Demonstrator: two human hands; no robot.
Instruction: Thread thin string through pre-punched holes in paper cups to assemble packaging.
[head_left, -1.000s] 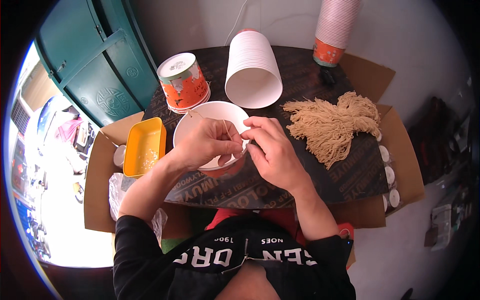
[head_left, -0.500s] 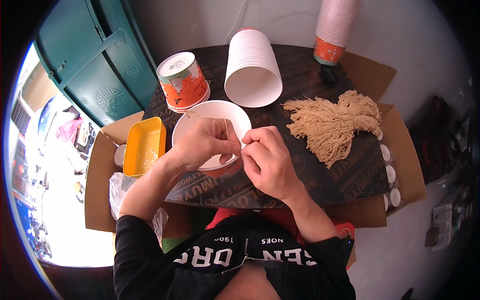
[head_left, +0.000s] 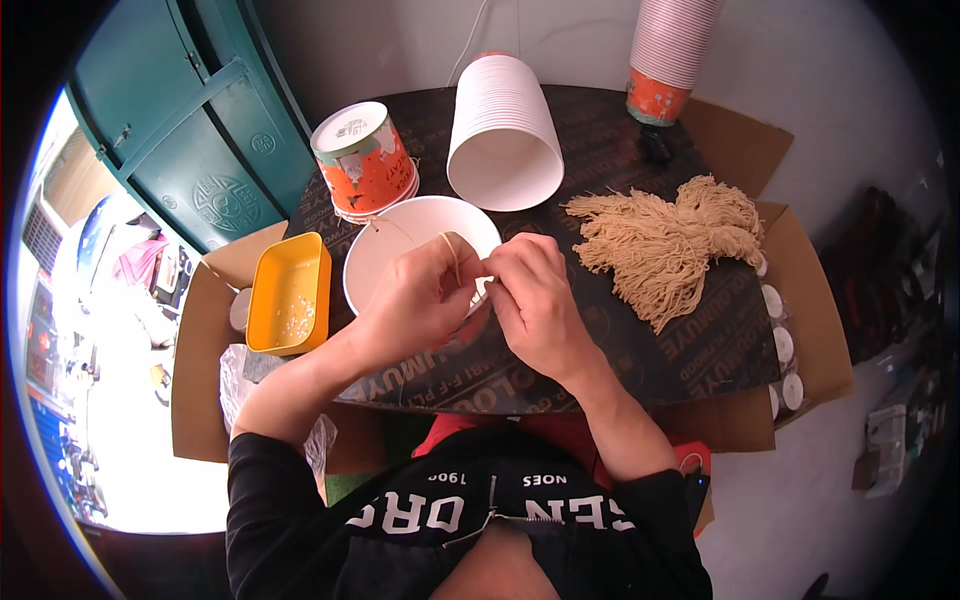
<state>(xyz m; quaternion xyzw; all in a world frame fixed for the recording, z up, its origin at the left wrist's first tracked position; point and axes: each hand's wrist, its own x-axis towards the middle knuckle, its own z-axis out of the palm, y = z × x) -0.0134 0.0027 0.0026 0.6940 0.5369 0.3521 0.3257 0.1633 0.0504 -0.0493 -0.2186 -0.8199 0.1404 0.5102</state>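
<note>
A white paper bucket [head_left: 380,250] stands open side up in front of me, with a thin tan string [head_left: 452,256] running from its rim to my fingers. My left hand [head_left: 425,295] is closed in a pinch over the bucket, the string curving round its index finger. Against it, my right hand [head_left: 532,305] pinches at the same spot, thumb and fingertips pressed together by the string's end. The fingertips partly hide what they grip. To the right lies a thick bundle of tan strings [head_left: 665,245].
Behind stand upside-down orange buckets [head_left: 365,165] and a lying stack of white buckets [head_left: 505,135]. Another stack [head_left: 672,60] rises at the far right near a small black object [head_left: 655,146]. A yellow tray [head_left: 318,290] with small white bits sits left. Open cartons [head_left: 812,320] flank the dark tabletop [head_left: 690,350].
Both hands have turned slightly at the wrists and shifted a little, still meeting at the fingertips. My right hand sits somewhat higher. The bucket has barely moved.
</note>
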